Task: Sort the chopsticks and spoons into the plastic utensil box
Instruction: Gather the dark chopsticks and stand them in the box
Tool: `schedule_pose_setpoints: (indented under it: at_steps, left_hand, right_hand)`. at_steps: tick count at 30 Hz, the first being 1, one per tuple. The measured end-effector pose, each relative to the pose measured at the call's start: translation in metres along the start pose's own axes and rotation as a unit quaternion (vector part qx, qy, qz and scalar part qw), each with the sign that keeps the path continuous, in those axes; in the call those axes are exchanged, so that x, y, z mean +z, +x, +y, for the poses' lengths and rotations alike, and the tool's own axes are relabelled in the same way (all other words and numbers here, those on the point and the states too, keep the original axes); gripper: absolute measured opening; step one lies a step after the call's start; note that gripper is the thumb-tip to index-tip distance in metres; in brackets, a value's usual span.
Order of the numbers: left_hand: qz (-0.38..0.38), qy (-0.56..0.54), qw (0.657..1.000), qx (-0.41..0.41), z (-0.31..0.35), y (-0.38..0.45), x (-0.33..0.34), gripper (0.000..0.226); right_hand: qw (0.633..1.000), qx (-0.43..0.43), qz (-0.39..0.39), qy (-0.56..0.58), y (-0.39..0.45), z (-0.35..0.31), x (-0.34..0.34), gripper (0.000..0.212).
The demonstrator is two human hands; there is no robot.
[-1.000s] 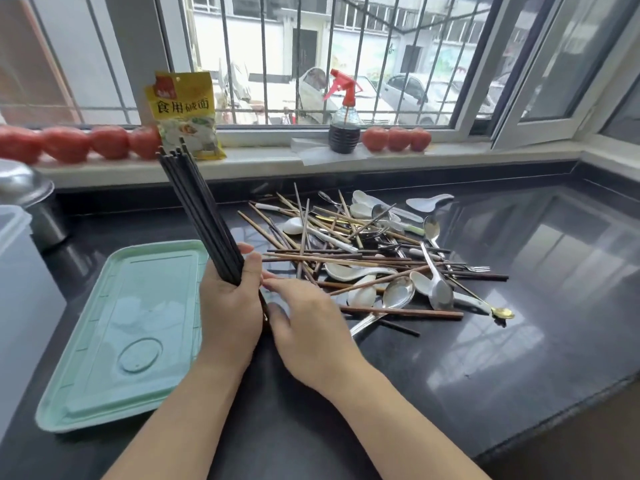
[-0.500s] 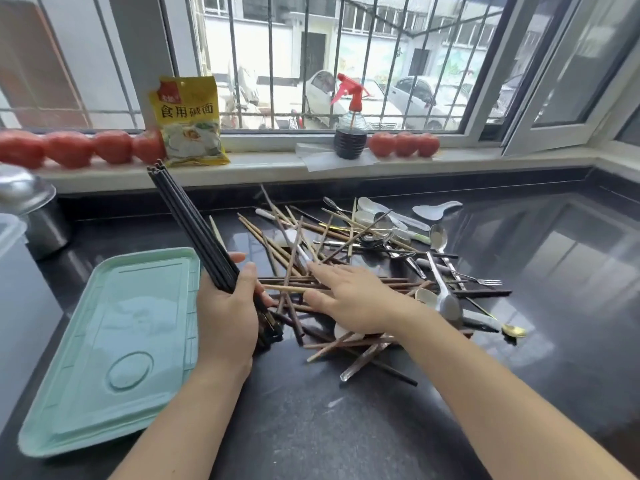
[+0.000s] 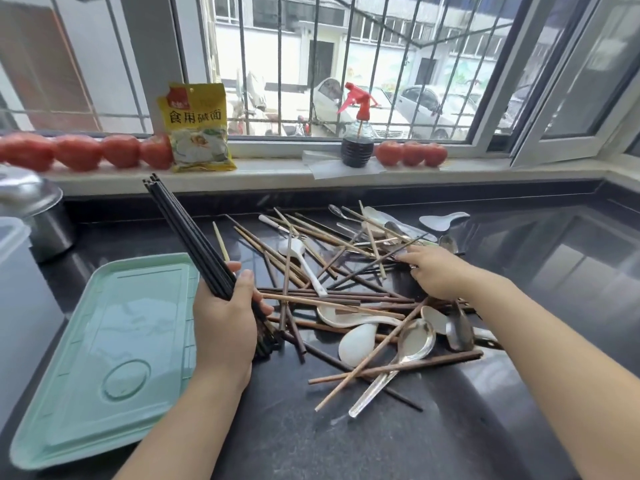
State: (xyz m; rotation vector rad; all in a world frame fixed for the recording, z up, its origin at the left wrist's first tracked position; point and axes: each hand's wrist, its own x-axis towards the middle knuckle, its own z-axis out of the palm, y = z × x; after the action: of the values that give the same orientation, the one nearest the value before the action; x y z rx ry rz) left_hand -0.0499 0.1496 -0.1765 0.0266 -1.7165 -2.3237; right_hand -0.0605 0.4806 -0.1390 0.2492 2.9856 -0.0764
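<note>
My left hand [image 3: 225, 323] grips a bundle of black chopsticks [image 3: 187, 237] that slants up and to the left, its lower ends resting on the dark counter. To the right lies a mixed pile of brown wooden chopsticks [image 3: 332, 301], a white ceramic spoon [image 3: 356, 344] and metal spoons [image 3: 415, 341]. My right hand [image 3: 440, 275] reaches into the pile's far right part, fingertips pinching a thin black chopstick [image 3: 367, 268] that lies across the others. A mint-green plastic lid [image 3: 104, 341] lies flat at the left. A translucent plastic box [image 3: 12, 271] shows at the left edge.
A steel pot [image 3: 38, 209] stands at the back left. On the windowsill are tomatoes [image 3: 86, 152], a yellow packet [image 3: 197, 129] and a red-topped spray bottle [image 3: 358, 143]. A loose white spoon [image 3: 443, 220] lies behind the pile. The counter edge runs along the lower right.
My right hand moved from beside the left hand across the pile to its far right side, scattering chopsticks. The left hand kept hold of the black bundle.
</note>
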Motion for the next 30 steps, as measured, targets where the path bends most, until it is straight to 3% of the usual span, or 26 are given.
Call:
schedule_pose_setpoints:
  at_steps: [3, 7, 17, 20, 23, 26, 30]
  left_hand:
    - [0.004, 0.023, 1.000, 0.009, 0.001, -0.001, 0.003, 0.011]
    - [0.002, 0.056, 0.998, 0.026, 0.000, -0.002, 0.008, 0.006]
    - [0.033, 0.038, 0.997, 0.062, 0.003, -0.002, 0.008, 0.010]
    - [0.024, 0.037, 0.997, 0.068, 0.002, -0.001, 0.007, 0.013]
    - [0.016, 0.037, 0.997, 0.068, 0.001, 0.000, 0.007, 0.018]
    - [0.017, 0.032, 0.997, 0.065, 0.000, 0.001, 0.007, 0.018]
    - [0.015, 0.036, 0.998, 0.058, -0.001, 0.002, 0.007, 0.014]
  right_hand:
    - [0.995, 0.035, 0.079, 0.055, -0.006, 0.002, -0.003, 0.058]
    - [0.964, 0.067, 0.230, 0.112, -0.009, -0.005, -0.012, 0.042]
    - [0.985, 0.030, 0.144, 0.090, 0.016, -0.045, -0.007, 0.050]
    - [0.988, -0.018, 0.088, 0.128, 0.024, -0.063, -0.004, 0.047]
    - [0.996, -0.042, 0.022, 0.081, 0.025, -0.074, -0.005, 0.052]
    - [0.998, -0.043, 0.051, -0.001, 0.020, -0.083, -0.010, 0.036]
    - [0.990, 0.010, 0.140, -0.006, 0.028, -0.089, -0.015, 0.034]
